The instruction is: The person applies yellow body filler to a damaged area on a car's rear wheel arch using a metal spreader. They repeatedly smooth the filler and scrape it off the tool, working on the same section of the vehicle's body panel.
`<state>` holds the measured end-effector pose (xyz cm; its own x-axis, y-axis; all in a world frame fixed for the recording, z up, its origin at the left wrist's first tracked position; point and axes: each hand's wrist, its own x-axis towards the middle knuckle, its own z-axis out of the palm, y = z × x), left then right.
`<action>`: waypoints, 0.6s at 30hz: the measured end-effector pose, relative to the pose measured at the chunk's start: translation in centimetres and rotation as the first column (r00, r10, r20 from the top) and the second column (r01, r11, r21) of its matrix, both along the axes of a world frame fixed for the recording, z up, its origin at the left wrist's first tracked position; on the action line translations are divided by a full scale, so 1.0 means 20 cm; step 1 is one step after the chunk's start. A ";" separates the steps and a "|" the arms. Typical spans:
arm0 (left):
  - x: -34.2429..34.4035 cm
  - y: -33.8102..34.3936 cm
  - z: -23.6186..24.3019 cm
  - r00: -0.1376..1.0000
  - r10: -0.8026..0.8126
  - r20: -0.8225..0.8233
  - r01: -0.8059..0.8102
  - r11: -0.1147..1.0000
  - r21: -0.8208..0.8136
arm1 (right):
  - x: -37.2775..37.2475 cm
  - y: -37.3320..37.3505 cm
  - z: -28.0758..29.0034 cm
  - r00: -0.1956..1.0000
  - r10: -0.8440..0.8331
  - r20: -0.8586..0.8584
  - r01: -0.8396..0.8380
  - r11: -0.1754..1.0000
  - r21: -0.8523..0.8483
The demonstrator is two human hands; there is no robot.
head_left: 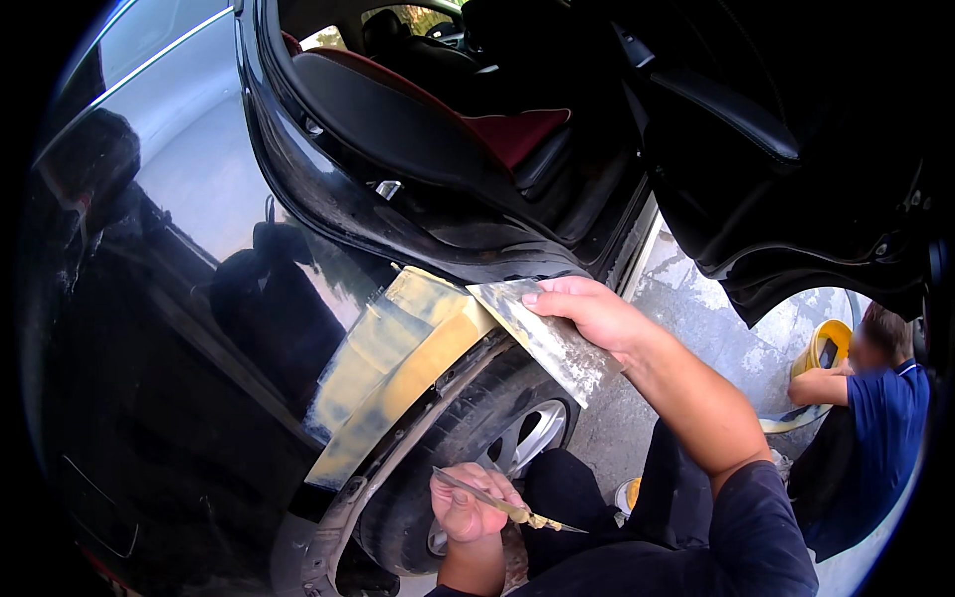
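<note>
In my right hand (587,310) is a flat, wide grey spreader (552,343), smeared with pale filler, thumb on top. Its far edge meets the yellowish body filler (423,338) on the black car's rear wheel arch, beside the door opening. My left hand (473,502), lower down in front of the tyre (438,448), is closed on a thin putty knife (532,519), seen nearly edge-on. Lumps of yellow filler cling to the knife. The filler patch is streaky, with dark areas showing through along its upper and left parts.
The rear door (756,149) stands open at the upper right, above the grey floor (676,298). Another person (875,428) in blue crouches at the far right by a yellow bucket (831,343). A small tub (628,495) sits near my legs.
</note>
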<state>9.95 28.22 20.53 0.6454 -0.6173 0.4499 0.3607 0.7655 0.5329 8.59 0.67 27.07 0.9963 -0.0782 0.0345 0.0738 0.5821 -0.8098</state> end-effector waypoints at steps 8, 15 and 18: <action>-0.01 0.00 0.01 1.000 0.012 0.011 -0.012 1.000 0.000 | 0.05 0.04 0.05 1.000 -0.019 0.016 0.018 0.999 0.037; -0.01 0.02 -0.04 0.990 -0.012 0.137 0.014 1.000 -0.012 | 0.06 0.06 0.13 0.999 -0.033 0.025 0.034 0.999 -0.014; -0.01 0.02 -0.03 0.990 -0.001 0.138 0.003 1.000 -0.013 | 0.08 0.07 0.16 0.999 -0.033 0.028 0.034 0.999 -0.037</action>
<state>9.84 28.60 19.89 0.5753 -0.6120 0.5426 0.2859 0.7720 0.5676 10.10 2.15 30.32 0.9918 -0.1099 0.0652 0.1152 0.5482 -0.8284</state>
